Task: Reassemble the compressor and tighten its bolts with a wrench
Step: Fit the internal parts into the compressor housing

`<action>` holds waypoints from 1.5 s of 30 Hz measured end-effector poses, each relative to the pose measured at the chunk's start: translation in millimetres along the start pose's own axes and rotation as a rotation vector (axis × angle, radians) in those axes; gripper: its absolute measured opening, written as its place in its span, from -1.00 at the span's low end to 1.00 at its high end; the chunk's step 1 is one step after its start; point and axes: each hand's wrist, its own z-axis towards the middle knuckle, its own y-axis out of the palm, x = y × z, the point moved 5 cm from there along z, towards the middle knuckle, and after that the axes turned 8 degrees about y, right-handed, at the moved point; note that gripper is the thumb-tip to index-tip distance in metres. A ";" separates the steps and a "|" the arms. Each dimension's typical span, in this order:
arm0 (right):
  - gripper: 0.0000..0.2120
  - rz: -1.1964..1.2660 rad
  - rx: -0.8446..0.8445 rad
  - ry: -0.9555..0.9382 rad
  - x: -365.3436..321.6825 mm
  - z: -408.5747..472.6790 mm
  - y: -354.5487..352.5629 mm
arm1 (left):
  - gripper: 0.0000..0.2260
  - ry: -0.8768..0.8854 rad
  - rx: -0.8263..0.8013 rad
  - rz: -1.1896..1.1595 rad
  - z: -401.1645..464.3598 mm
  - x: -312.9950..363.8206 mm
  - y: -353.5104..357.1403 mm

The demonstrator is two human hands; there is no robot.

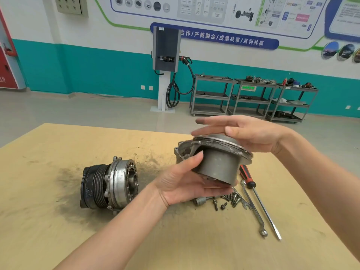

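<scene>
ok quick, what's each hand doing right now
Left hand: holds the grey cylinder part from below, thumb curled on its side.
Right hand: open, fingers straight, lying flat on top of the same part.

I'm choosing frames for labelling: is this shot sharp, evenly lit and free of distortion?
Head view: even, soft light with faint shadows; the right hand has motion-blurred fingers above the grey flanged metal cylinder; wide-angle bending tilts the far grey shelving carts; the tabletop bolts are sharp.
</scene>
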 end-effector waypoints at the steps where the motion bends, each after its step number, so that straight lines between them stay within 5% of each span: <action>1: -0.08 0.019 -0.034 -0.007 1.7 -1.7 0.8 | -0.25 -0.005 -0.021 -0.015 2.3 -2.9 1.2; 13: -0.15 0.124 -0.094 -0.044 6.4 -13.1 6.5 | -0.25 0.016 -0.112 -0.152 9.3 -11.0 -3.9; 20: -0.25 0.148 0.081 -0.121 0.1 -9.6 10.8 | -0.22 0.026 -0.120 -0.277 8.4 -1.9 -1.2; 24: -0.52 0.158 0.275 -0.167 -5.2 -7.3 8.9 | -0.10 0.029 -0.132 -0.391 12.1 2.6 -0.5; 27: -0.51 0.142 0.390 -0.166 -12.2 -9.9 4.6 | -0.05 0.001 -0.018 -0.417 9.6 7.4 2.2; 30: -0.36 -0.078 0.653 -0.107 -16.3 -11.4 -4.3 | -0.29 0.089 0.355 -0.114 -6.7 17.3 -18.9; 33: -0.34 -0.270 0.857 -0.067 -17.4 -0.2 -8.5 | -0.75 0.378 0.694 0.636 -35.5 44.6 -35.4; 35: -0.31 -0.268 0.922 -0.017 -12.9 11.3 -11.1 | -0.70 0.456 0.805 1.324 -41.1 58.7 -34.0; 37: -0.29 -0.261 0.938 0.034 -7.2 24.2 -7.8 | -0.46 0.340 0.747 1.688 -28.7 55.7 -38.3; 40: -0.28 -0.322 0.941 0.098 5.8 41.2 4.5 | -0.18 0.117 0.651 1.672 -9.5 41.1 -55.7; 45: -0.30 -0.424 1.002 0.198 30.5 53.2 13.5 | 0.02 0.098 0.648 1.479 5.2 30.0 -71.5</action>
